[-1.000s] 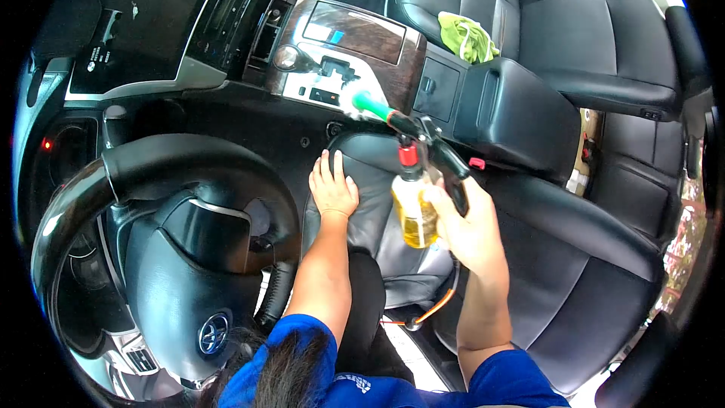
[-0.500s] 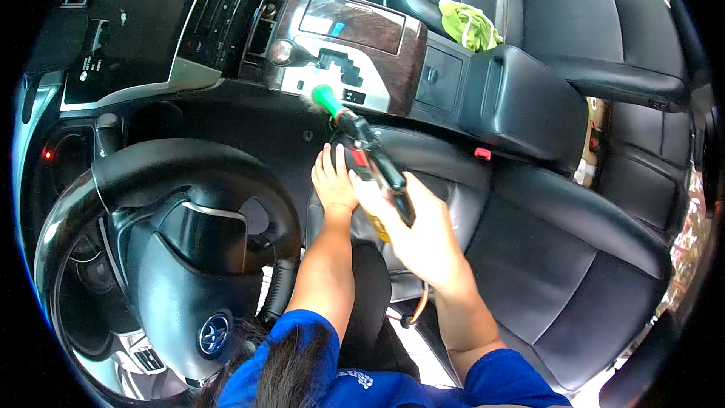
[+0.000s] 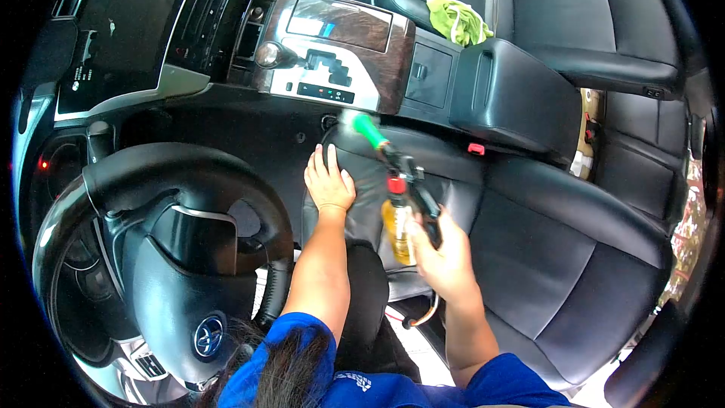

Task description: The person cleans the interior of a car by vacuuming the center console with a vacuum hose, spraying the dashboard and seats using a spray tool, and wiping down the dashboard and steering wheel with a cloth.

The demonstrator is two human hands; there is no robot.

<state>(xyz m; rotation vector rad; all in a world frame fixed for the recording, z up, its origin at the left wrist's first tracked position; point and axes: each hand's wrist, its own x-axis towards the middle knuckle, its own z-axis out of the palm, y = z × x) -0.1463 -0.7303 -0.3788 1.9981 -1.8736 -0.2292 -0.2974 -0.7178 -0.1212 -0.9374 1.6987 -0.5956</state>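
My right hand (image 3: 445, 253) is wrapped round the black handle of a spray gun (image 3: 390, 154). The gun has a green cone nozzle (image 3: 368, 131) with a pale brush tip, and a bottle of yellow liquid (image 3: 394, 231) hangs below it. Its tip is over the far edge of the black leather driver's seat (image 3: 555, 272), close to the centre console's side. My left hand (image 3: 330, 179) lies flat on the front of the seat, fingers stretched out and holding nothing. A hose (image 3: 432, 308) shows below my right wrist.
A steering wheel (image 3: 177, 157) stands at the left. Beyond the seat are the gear lever (image 3: 270, 55), wood-trimmed console (image 3: 394, 75) and armrest (image 3: 521, 102). A lime-green cloth (image 3: 459, 21) lies on the passenger seat. A red buckle (image 3: 476, 149) sits beside the console.
My right hand and the spray gun have moved down and right; the nozzle has gone from the gear panel's edge to the seat's edge. My left hand stays flat on the seat.
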